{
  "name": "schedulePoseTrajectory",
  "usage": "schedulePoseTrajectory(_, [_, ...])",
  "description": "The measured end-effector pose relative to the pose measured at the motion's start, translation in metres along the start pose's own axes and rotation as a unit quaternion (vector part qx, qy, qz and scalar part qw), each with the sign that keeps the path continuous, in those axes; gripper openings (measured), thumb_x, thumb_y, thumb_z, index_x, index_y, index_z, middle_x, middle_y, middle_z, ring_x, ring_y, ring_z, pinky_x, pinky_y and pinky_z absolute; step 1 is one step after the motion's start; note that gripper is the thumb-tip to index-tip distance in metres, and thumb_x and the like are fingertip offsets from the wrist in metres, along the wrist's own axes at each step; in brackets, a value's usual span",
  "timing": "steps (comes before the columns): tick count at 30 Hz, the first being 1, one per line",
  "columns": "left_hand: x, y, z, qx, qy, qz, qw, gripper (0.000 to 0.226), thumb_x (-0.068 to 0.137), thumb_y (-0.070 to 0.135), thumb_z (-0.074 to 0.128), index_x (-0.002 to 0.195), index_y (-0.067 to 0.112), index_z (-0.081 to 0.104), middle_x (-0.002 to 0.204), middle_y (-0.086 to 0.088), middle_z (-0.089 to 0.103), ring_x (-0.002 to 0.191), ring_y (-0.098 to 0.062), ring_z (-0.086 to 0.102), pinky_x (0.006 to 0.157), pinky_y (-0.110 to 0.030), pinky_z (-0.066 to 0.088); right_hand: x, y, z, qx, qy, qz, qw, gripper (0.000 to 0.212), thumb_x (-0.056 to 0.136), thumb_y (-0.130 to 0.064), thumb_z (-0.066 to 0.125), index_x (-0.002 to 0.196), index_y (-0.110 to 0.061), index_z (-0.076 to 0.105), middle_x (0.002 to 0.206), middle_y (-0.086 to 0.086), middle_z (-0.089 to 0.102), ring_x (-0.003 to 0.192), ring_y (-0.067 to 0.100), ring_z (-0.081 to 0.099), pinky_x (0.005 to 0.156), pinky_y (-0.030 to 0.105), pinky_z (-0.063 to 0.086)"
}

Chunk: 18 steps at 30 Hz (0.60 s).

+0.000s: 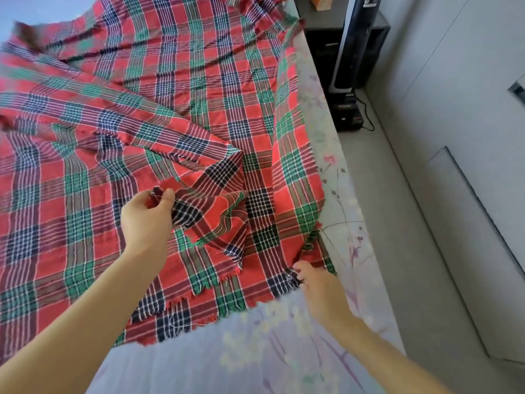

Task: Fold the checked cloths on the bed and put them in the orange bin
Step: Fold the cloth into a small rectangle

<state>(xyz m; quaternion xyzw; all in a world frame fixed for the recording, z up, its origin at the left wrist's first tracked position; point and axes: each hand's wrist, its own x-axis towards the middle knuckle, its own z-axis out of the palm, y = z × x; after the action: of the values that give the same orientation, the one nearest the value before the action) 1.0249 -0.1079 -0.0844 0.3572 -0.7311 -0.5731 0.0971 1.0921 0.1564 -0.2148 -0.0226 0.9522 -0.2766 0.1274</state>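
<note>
While the checked cloth (170, 66) lies spread over the bed (255, 351), its length running away from the person and to the left, both hands hold its near right part. The left hand (147, 220) pinches the frayed corner of a turned-back flap. The right hand (318, 285), nearer the bed's edge, grips the near right corner. The weave is thin, crinkled and fringed at the hem. In my judgement the fold must carry these corners leftward

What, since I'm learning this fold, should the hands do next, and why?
The left hand pinches a turned-back corner of the checked cloth; the right hand grips its fringed near edge. Probably bring that corner over to the right hand, matching edges.
</note>
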Motion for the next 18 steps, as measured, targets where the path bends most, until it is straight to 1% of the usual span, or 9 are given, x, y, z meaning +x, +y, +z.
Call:
schedulePoseTrajectory(2, [-0.003,-0.001,0.001,0.008,-0.012,0.002,1.000,0.022,0.091,0.025,0.062,0.069,0.025,0.059,0.081,-0.003,0.066,0.094,-0.036,0.065,0.088,-0.052,0.052,0.004,0.013,-0.001,0.027,0.048,0.063,0.996,0.023,0.091,-0.010,0.055,0.113,-0.010,0.061,0.092,0.002,0.067,0.081,0.016,0.059,0.072,0.027,0.048])
schedulePoseTrajectory(4, [-0.004,-0.002,0.002,0.017,-0.022,0.004,1.000,0.022,0.090,0.025,0.062,0.069,0.025,0.059,0.084,-0.007,0.065,0.089,-0.034,0.064,0.089,-0.054,0.051,0.012,0.014,-0.008,0.090,0.113,0.113,0.983,0.021,0.092,-0.019,0.059,0.107,-0.005,0.063,0.085,0.003,0.066,0.076,0.017,0.057,0.069,0.029,0.045])
schedulePoseTrajectory(6, [-0.004,-0.006,0.002,0.015,-0.025,-0.003,1.000,0.021,0.090,0.026,0.062,0.070,0.026,0.059,0.084,-0.007,0.065,0.086,-0.032,0.063,0.088,-0.055,0.051,0.030,0.014,-0.015,0.156,0.123,0.199,0.960,0.029,0.092,-0.026,0.058,0.105,0.000,0.063,0.091,0.007,0.066,0.083,0.022,0.059,0.072,0.027,0.043])
schedulePoseTrajectory(8, [-0.003,-0.010,0.003,0.012,-0.022,-0.012,1.000,0.018,0.090,0.027,0.063,0.072,0.026,0.061,0.085,-0.007,0.066,0.087,-0.032,0.064,0.087,-0.055,0.052,0.059,0.019,-0.020,0.240,0.128,0.300,0.915,0.037,0.091,-0.030,0.059,0.097,0.006,0.065,0.091,0.015,0.069,0.090,0.032,0.065,0.081,0.034,0.050])
schedulePoseTrajectory(9, [-0.002,-0.012,0.003,0.008,-0.020,-0.015,1.000,0.017,0.089,0.027,0.063,0.072,0.025,0.061,0.087,-0.008,0.067,0.088,-0.033,0.065,0.086,-0.056,0.052,0.073,0.021,-0.021,0.286,0.126,0.333,0.890,0.038,0.089,-0.029,0.061,0.090,0.009,0.064,0.084,0.019,0.069,0.084,0.035,0.067,0.080,0.042,0.054])
schedulePoseTrajectory(10, [-0.002,-0.014,0.004,0.005,-0.020,-0.018,1.000,0.017,0.089,0.027,0.063,0.073,0.024,0.061,0.089,-0.010,0.067,0.088,-0.033,0.065,0.086,-0.056,0.052,0.085,0.022,-0.022,0.345,0.120,0.358,0.859,0.034,0.088,-0.025,0.064,0.082,0.009,0.063,0.077,0.019,0.067,0.076,0.035,0.067,0.075,0.046,0.056])
schedulePoseTrajectory(12, [-0.003,-0.019,0.006,0.000,-0.022,-0.024,0.999,0.016,0.090,0.027,0.062,0.074,0.022,0.062,0.092,-0.011,0.067,0.085,-0.030,0.064,0.088,-0.054,0.052,0.101,0.018,-0.021,0.438,0.094,0.395,0.802,0.020,0.084,-0.014,0.070,0.084,0.002,0.058,0.076,0.014,0.063,0.067,0.025,0.063,0.061,0.038,0.058])
schedulePoseTrajectory(15, [-0.004,-0.025,0.007,-0.005,-0.022,-0.029,0.999,0.013,0.089,0.027,0.064,0.076,0.024,0.063,0.095,-0.010,0.069,0.092,-0.032,0.066,0.089,-0.051,0.052,0.115,0.008,-0.015,0.399,0.094,0.417,0.811,0.013,0.081,-0.001,0.068,0.091,0.001,0.059,0.068,0.008,0.057,0.054,0.018,0.054,0.037,0.023,0.046])
schedulePoseTrajectory(18, [-0.007,-0.025,0.003,-0.020,-0.018,-0.022,0.999,0.014,0.085,0.027,0.068,0.072,0.024,0.064,0.088,-0.005,0.069,0.090,-0.026,0.065,0.090,-0.048,0.052,0.119,-0.001,-0.016,0.377,0.146,0.408,0.819,0.010,0.081,0.004,0.060,0.091,0.004,0.064,0.067,0.009,0.056,0.052,0.018,0.046,0.044,0.027,0.036])
